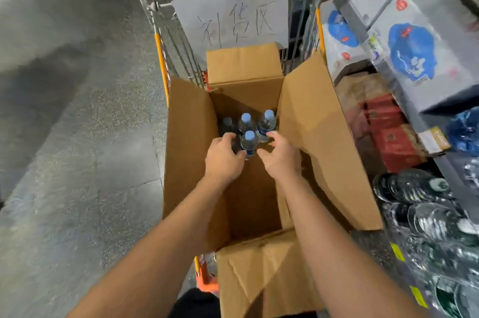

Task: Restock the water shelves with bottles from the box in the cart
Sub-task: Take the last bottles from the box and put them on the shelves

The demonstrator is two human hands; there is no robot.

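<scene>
Now, with our left hand (225,159) and right hand (281,158) curled on bottles (249,140) deep in the box (191,162), we should grip below the caps and lift straight.

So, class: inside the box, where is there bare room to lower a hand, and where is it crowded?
Free: the near half of the box, bare cardboard floor between the two arms, bordered by the near flap. Crowded: the far end, where four bottles stand together with the left hand and right hand around the nearest.
</scene>
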